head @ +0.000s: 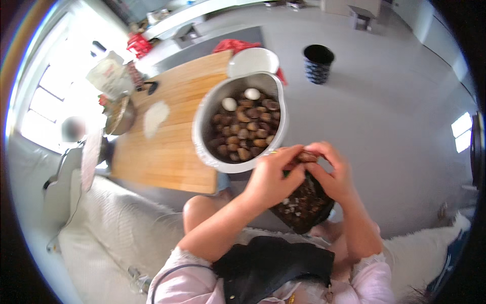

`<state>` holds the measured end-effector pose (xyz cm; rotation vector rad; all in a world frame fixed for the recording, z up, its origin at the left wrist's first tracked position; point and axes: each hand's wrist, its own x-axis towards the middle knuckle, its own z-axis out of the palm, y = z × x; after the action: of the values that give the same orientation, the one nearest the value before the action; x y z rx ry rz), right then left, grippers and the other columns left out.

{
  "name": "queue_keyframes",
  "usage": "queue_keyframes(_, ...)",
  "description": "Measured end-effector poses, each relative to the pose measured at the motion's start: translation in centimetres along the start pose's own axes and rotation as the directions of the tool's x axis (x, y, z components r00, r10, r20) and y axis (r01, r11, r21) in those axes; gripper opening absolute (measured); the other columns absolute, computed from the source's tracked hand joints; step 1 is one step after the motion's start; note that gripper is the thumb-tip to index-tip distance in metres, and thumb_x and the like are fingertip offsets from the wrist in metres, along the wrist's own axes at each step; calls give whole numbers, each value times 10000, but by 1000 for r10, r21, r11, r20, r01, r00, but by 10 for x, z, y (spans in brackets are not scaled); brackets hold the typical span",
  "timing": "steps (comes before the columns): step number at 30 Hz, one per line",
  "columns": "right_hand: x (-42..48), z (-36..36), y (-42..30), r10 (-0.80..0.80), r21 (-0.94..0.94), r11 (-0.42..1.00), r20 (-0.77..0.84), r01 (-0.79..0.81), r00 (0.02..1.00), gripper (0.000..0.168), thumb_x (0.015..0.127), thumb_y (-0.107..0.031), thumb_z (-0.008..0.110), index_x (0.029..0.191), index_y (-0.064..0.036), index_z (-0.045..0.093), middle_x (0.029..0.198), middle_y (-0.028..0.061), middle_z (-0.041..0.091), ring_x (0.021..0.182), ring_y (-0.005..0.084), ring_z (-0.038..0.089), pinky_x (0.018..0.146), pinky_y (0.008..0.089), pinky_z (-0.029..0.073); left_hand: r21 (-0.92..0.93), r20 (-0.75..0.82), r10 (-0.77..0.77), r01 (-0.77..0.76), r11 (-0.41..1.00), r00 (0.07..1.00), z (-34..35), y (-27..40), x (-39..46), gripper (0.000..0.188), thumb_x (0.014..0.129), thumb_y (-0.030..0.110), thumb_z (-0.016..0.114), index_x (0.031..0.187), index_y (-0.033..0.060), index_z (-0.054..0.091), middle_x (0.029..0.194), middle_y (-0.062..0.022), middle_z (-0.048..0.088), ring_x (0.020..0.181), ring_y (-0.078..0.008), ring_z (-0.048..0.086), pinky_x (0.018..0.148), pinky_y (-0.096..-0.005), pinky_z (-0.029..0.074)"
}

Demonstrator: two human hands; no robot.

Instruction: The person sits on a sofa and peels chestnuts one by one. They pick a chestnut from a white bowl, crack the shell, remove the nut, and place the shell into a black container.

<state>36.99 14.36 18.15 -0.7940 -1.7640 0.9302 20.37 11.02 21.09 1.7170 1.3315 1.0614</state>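
Both my left hand [275, 173] and my right hand [334, 173] pinch one small brown egg [308, 156] between their fingertips. Fingers cover much of it, so its surface is only partly seen. Below them a dark bin or bag [302, 230] holds brown shell bits and a few white scraps. Just left of my hands stands a large pale-rimmed metal pot [197, 131]. Several brown eggs [243, 133] fill it, apparently in dark liquid. Two smooth white eggs [252, 94] rest near its far side.
The pot overlaps a wooden table [174, 167] with a white patch [156, 118] on it. Behind the pot are a white bowl [253, 61] and red cloth [236, 45]. A metal bowl [120, 116] stands left. A patterned bin [318, 64] is on the grey floor [387, 125].
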Motion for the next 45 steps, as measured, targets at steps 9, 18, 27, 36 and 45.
queue_keyframes(9,-6,21,8,-103,-291,952,1,99,995,254,835,-81,636,1073,-53,551,880,138,656,755,308,663,644,360,518,131,-17,116,-113,985,993,4,-15,-3,187,793,49,496,941,-52,548,792,-235,593,734,-385,595,648,-397,477)
queue_keyframes(18,-7,8,19,167,454,879,-1,-149,986,173,932,-90,512,1100,-53,492,924,92,621,795,193,634,705,308,515,-415,86,-225,240,877,971,6,-14,2,333,842,-8,365,1126,-80,523,889,-130,584,703,-192,598,600,-304,545)
queue_keyframes(27,-7,-9,18,413,825,454,140,-336,900,230,986,-231,427,1129,-59,485,939,57,584,754,130,602,684,259,512,-92,199,-152,173,981,968,10,-10,-4,237,867,48,515,1079,-37,578,903,-113,611,834,-141,588,746,-252,474)
queue_keyframes(36,-12,5,21,475,839,351,222,-415,852,247,984,-277,446,1103,-65,487,873,32,575,697,113,584,656,247,501,-458,60,-222,224,860,973,17,-9,2,343,877,17,578,1212,-40,532,1028,-86,633,974,-136,587,867,-263,469)
queue_keyframes(45,-9,8,11,490,787,407,241,-464,838,275,962,-271,506,1129,-53,481,868,31,580,733,101,574,672,231,482,-616,77,-345,316,722,936,12,-13,3,291,913,149,596,1147,-24,600,982,-35,643,852,-76,564,737,-212,459)
